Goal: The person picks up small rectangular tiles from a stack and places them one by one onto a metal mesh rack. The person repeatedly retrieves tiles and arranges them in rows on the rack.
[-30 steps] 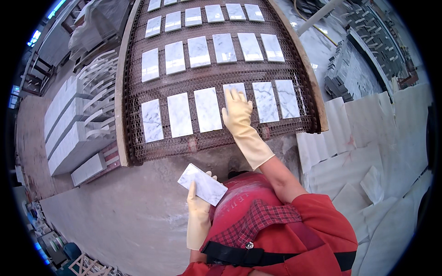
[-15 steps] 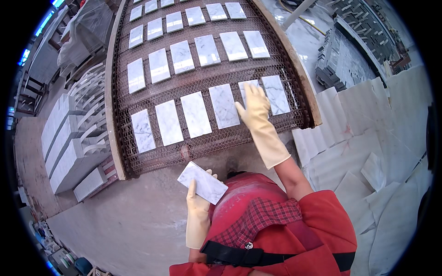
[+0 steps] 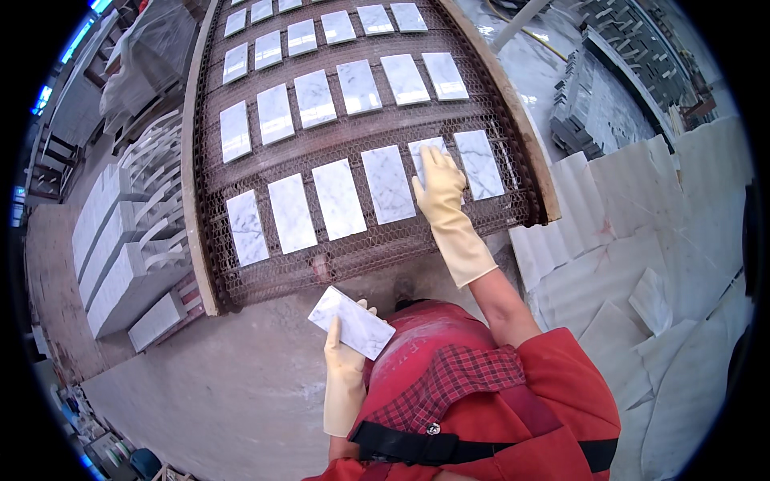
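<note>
My left hand (image 3: 345, 361), in a cream rubber glove, holds a rectangular white marble tile (image 3: 351, 322) with grey veins, tilted in front of my body. Its thumb lies over the tile's face and the fingertips show past the far edge. My right hand (image 3: 441, 186), gloved alike, rests with fingers stretched out on another marble tile (image 3: 419, 152) in the nearest row, covering much of it. That tile lies on a brown wire-mesh conveyor (image 3: 353, 255), between a tile (image 3: 480, 164) on its right and a tile (image 3: 389, 184) on its left.
More marble tiles (image 3: 359, 86) lie in several rows farther up the mesh. Raised side rails (image 3: 529, 152) edge the conveyor. Pale stone slabs (image 3: 120, 264) stand at the left, thin white sheets (image 3: 642, 208) spread at the right, and grey stacked pieces (image 3: 601, 104) sit beyond them.
My right hand has moved slightly left, and the tile under it has shifted a little left, away from the rightmost tile. My left hand keeps its tile almost still.
</note>
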`<state>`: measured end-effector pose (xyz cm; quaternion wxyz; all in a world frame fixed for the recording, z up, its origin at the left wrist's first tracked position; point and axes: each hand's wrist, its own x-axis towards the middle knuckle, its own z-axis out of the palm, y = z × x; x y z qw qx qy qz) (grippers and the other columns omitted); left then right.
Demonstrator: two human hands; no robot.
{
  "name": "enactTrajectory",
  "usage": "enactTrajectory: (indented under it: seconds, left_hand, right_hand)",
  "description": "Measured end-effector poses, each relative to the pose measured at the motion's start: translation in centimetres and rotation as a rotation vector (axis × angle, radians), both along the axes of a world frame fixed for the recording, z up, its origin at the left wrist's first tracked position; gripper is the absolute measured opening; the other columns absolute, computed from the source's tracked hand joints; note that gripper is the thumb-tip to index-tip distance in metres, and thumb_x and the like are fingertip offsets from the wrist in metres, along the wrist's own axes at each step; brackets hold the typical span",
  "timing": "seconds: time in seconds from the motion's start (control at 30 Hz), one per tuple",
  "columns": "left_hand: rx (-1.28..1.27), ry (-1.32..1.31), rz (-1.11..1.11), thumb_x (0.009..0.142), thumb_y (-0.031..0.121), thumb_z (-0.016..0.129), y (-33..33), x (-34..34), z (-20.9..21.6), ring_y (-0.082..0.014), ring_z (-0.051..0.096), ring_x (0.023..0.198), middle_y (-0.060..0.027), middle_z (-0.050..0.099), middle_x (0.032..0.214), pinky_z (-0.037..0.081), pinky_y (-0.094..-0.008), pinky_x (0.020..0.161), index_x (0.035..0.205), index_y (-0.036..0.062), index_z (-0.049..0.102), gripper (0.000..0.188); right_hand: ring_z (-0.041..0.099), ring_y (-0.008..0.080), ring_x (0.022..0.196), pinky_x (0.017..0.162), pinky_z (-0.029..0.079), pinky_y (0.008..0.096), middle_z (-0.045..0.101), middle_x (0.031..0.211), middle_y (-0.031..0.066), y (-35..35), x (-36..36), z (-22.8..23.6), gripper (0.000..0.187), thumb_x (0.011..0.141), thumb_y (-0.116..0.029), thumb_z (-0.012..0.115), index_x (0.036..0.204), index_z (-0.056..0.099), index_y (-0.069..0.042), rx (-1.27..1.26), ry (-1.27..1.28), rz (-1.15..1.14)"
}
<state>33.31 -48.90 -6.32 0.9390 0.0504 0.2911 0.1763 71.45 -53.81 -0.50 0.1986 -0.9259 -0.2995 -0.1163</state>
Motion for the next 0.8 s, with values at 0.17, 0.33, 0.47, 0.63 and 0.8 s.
enactTrajectory:
  seconds: [0.17,0.33,0.47,0.63,0.8]
  left_hand:
    - [0.039,0.036,-0.010,0.105,0.043,0.064,-0.2,0.5,0.4,-0.0442,0.056,0.138,-0.0192,0.058,0.153,0.045,-0.0705,0.113,0.157,0.0043,0.047,0.068]
    - [0.022,0.002,-0.043,0.104,0.044,0.065,-0.4,1.1,0.0,-0.0441,0.055,0.138,-0.0192,0.058,0.153,0.045,-0.0693,0.114,0.158,0.0042,0.047,0.069]
    - [0.026,0.015,-0.054,0.104,0.043,0.065,-0.6,1.2,0.2,-0.0445,0.054,0.140,-0.0195,0.057,0.154,0.044,-0.0682,0.115,0.159,0.0040,0.046,0.069]
    - [0.037,0.014,-0.030,0.105,0.039,0.061,-0.9,0.9,1.1,-0.0459,0.052,0.143,-0.0217,0.054,0.158,0.043,-0.0675,0.117,0.162,0.0028,0.040,0.070]
    - [0.054,0.001,0.003,0.105,0.031,0.059,-0.9,-0.5,-0.2,-0.0500,0.052,0.142,-0.0280,0.051,0.158,0.041,-0.0683,0.119,0.164,0.0007,0.034,0.070]
  right_hand:
    - [0.061,0.0336,0.128,0.099,0.054,0.0486,0.062,0.139,0.0103,0.6,-0.5,0.2,0.067,0.086,-0.021,0.083,0.144,0.053,-0.006,-0.021,-0.010,-0.028]
    - [0.061,0.0329,0.125,0.094,0.054,0.0488,0.061,0.136,0.0085,0.6,-0.5,-0.1,0.065,0.087,-0.023,0.083,0.143,0.054,-0.008,-0.024,-0.009,-0.037]
    - [0.060,0.0317,0.131,0.095,0.054,0.0475,0.061,0.142,0.0096,0.7,-0.8,0.0,0.063,0.089,-0.025,0.082,0.143,0.055,-0.008,-0.075,-0.051,-0.053]
    - [0.061,0.0322,0.131,0.103,0.053,0.0470,0.063,0.141,0.0146,-2.9,-0.2,0.6,0.062,0.093,-0.027,0.080,0.145,0.055,-0.005,0.068,-0.015,-0.037]
    - [0.062,0.0349,0.128,0.109,0.052,0.0480,0.062,0.143,0.0186,-8.3,4.8,0.4,0.069,0.095,-0.037,0.080,0.149,0.052,-0.004,-0.049,0.073,-0.216]
